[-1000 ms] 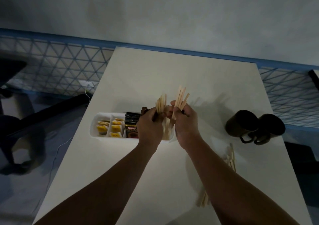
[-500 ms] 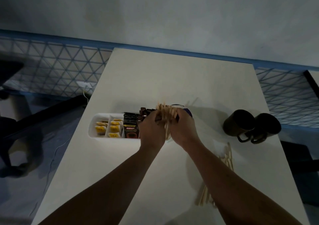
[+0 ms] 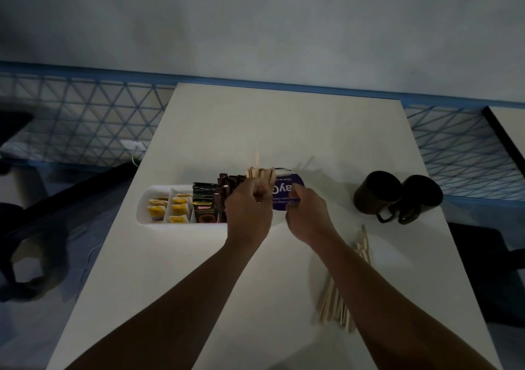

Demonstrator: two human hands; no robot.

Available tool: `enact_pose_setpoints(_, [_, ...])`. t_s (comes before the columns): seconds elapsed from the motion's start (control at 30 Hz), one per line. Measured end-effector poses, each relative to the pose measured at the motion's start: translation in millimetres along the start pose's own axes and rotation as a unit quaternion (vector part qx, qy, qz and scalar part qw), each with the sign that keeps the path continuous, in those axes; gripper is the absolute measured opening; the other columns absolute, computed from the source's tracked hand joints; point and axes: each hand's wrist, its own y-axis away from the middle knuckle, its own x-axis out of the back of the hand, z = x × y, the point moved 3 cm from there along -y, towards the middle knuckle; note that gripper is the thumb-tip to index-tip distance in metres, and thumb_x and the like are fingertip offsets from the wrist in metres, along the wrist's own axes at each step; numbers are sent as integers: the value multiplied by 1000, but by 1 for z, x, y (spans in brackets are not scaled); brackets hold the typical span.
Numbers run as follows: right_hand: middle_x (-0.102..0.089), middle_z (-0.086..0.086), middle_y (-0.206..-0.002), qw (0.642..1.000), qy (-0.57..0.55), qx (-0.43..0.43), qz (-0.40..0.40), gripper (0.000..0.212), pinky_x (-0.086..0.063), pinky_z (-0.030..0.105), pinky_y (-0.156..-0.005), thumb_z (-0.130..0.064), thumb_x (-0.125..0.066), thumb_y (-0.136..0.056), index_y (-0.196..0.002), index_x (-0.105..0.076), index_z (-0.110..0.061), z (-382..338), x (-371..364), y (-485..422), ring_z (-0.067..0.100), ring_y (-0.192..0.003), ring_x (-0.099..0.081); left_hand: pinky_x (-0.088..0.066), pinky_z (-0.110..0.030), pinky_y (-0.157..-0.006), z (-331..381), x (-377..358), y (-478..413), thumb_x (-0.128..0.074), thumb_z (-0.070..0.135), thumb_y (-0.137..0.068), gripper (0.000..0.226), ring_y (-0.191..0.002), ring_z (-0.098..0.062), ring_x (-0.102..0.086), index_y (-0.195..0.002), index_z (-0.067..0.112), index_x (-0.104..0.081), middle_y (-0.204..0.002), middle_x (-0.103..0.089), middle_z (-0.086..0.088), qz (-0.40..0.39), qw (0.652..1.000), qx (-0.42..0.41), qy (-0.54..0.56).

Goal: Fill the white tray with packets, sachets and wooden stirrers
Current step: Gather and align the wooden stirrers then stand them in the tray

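On the table (image 3: 284, 131), the white tray (image 3: 145, 207) holds yellow sachets (image 3: 179, 209), black packets (image 3: 204, 206) and brown sticks (image 3: 227, 183), then pale wooden stirrers (image 3: 260, 173) upright in the left hand's (image 3: 250, 210) closed fingers, while the right hand (image 3: 308, 216) beside it pinches a purple packet (image 3: 287, 192).

Both forearms come into view from the bottom edge bare, with no sleeve, cuff, watch or band showing anywhere along them up to the wrists. The left hand (image 3: 250, 210) and the right hand (image 3: 308, 216) wear no gloves. A tiny pale glint sits at a left finger, possibly a ring, though the dim light leaves that unclear.
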Motion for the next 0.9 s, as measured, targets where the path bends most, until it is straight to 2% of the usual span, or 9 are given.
enact_pose_setpoints(0.07, [-64,5,-121,1000,-8,-16,13,42,-42,14,-73,-2,-55,-89,-129,-59,-12,18,9,7,18,-103,-59,-43,2,-63,0,-14,11,-64,9,-90,15,-79,1,-59,-104,8,-68,-92,-63,9,-41,999,6,-13])
enact_pose_setpoints(0.13, [-64,3,-128,999,-10,-36,26,43,-41,18,-85,-6,-57,-93,-135,-57,-13,33,17,13,17,-112,-60,-42,-1,-67,-4,-26,20,-65,10,-89,19,-88,-1,-58,-107,10,-68,-98,-66,6,-80,996,7,-33])
enact_pose_setpoints(0.33, [-67,3,-125,994,1,-89,57,35,-39,21,-87,-16,-61,-94,-128,-64,-14,90,51,39,17,-111,-63,-45,-17,-81,-7,-72,56,-67,20,-88,24,-93,-8,-60,-111,13,-65,-105,-68,1,-213,972,64,-76])
enact_pose_setpoints(0.5, [-71,4,-116,989,51,-126,53,30,-45,25,-86,-18,-59,-91,-119,-68,-13,134,74,62,22,-106,-64,-42,-19,-74,-6,-100,85,-64,25,-89,29,-90,-10,-57,-115,11,-60,-110,-66,-1,-321,934,71,-142])
enact_pose_setpoints(0.63, [-69,2,-121,983,61,-165,46,39,-51,31,-89,-28,-65,-89,-126,-63,-16,165,80,76,19,-108,-64,-50,-26,-84,-9,-118,104,-61,29,-89,35,-98,-17,-59,-117,10,-55,-113,-63,-4,-352,913,66,-194])
enact_pose_setpoints(0.73, [-67,4,-122,979,80,-184,29,47,-51,32,-88,-34,-66,-88,-129,-60,-14,177,78,84,20,-108,-64,-46,-26,-86,-10,-126,114,-64,36,-88,47,-105,-19,-56,-124,10,-50,-119,-57,-7,-343,908,65,-234])
enact_pose_setpoints(0.77, [-69,5,-116,978,90,-185,27,43,-51,31,-84,-36,-66,-88,-123,-63,-13,180,77,86,20,-103,-65,-45,-25,-85,-9,-129,118,-67,38,-86,53,-107,-20,-54,-127,10,-48,-120,-55,-7,-336,909,69,-238])
enact_pose_setpoints(0.83, [-69,3,-92,977,109,-181,21,25,-56,31,-71,-39,-64,-88,-97,-65,-16,180,74,88,15,-81,-66,-47,-28,-85,-7,-132,123,-72,44,-81,63,-107,-21,-54,-128,12,-45,-120,-52,-8,-322,913,78,-236])
enact_pose_setpoints(0.9, [-63,-1,-73,976,114,-182,21,22,-51,25,-54,-37,-63,-88,-78,-59,-17,181,71,90,9,-61,-60,-49,-30,-86,-5,-135,128,-75,48,-76,71,-108,-22,-54,-127,12,-42,-121,-50,-8,-306,917,83,-242])
